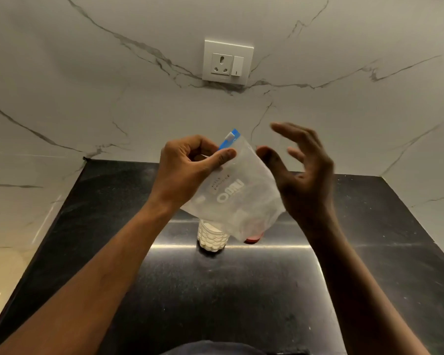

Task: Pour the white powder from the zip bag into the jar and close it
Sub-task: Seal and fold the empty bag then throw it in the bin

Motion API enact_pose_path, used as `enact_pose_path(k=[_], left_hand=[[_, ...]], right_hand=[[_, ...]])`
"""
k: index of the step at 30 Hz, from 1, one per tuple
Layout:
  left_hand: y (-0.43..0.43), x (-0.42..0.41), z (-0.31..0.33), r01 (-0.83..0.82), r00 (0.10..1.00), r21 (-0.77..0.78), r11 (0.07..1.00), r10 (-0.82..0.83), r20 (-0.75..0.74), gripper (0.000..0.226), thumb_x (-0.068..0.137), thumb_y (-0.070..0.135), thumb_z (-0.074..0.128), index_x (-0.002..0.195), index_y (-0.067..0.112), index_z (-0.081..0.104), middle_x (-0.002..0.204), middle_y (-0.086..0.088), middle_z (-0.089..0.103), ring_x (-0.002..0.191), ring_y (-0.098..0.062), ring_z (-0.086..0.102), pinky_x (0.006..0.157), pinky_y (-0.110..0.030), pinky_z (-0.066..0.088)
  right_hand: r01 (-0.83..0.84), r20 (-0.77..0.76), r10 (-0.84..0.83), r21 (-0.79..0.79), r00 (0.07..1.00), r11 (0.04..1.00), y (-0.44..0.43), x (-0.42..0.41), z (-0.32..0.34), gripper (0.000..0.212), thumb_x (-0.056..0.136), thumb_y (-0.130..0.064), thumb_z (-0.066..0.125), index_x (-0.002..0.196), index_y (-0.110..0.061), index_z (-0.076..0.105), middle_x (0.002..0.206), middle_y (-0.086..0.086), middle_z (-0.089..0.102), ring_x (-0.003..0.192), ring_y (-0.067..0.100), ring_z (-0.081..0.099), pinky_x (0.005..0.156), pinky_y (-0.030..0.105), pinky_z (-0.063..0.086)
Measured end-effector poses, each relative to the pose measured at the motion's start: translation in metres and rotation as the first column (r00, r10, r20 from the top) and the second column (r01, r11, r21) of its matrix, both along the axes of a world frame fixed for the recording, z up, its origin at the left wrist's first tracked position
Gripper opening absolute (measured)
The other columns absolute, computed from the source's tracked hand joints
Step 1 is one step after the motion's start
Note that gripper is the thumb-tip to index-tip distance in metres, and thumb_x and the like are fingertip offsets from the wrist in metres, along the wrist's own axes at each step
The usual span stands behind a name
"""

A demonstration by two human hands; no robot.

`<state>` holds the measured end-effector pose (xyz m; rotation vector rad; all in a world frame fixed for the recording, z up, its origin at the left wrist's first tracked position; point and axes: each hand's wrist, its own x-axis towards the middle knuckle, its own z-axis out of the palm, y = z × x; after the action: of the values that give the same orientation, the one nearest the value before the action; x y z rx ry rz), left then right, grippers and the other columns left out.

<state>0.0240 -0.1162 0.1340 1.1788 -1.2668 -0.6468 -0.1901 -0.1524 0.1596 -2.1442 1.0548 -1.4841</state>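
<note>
My left hand [187,167] pinches the top of a clear zip bag [244,198] with a blue zip strip, held up in the air above the counter. A little white powder clings inside the bag. My right hand [303,175] hovers just right of the bag, fingers spread, blurred, holding nothing. Under the bag stands a clear jar [212,238] with a scale pattern, filled with white powder; its mouth is hidden behind the bag. A red lid [253,239] lies on the counter right of the jar, mostly hidden by the bag.
The jar stands on a black speckled counter [215,290] that fills a recess between white marble walls. A white socket and switch plate [227,62] is on the back wall. The counter's left edge drops off beside a pale marble wall.
</note>
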Motion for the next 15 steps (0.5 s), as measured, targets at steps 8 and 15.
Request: enact_pose_path(k=[8, 15], left_hand=[[0.003, 0.001, 0.001, 0.13, 0.991, 0.086, 0.988, -0.132, 0.015, 0.044, 0.082, 0.034, 0.086, 0.118, 0.013, 0.073, 0.092, -0.008, 0.083, 0.078, -0.026, 0.082, 0.071, -0.044, 0.069], [0.005, 0.0, -0.006, 0.095, 0.986, 0.097, 0.991, -0.107, 0.127, 0.02, 0.095, 0.038, 0.074, 0.103, 0.022, 0.082, 0.084, -0.007, 0.081, 0.073, -0.026, 0.078, 0.067, -0.048, 0.064]], right_hand=[[-0.241, 0.249, 0.14, 0.44, 0.958, 0.865, -0.011, 0.026, -0.008, 0.016, 0.093, -0.025, 0.079, 0.084, -0.012, 0.081, 0.071, 0.004, 0.076, 0.06, 0.012, 0.067, 0.055, 0.028, 0.054], [-0.202, 0.288, 0.063, 0.488, 0.956, 0.849, -0.004, 0.034, -0.025, 0.022, 0.102, -0.023, 0.066, 0.087, -0.008, 0.074, 0.077, 0.014, 0.074, 0.063, 0.019, 0.067, 0.052, 0.035, 0.055]])
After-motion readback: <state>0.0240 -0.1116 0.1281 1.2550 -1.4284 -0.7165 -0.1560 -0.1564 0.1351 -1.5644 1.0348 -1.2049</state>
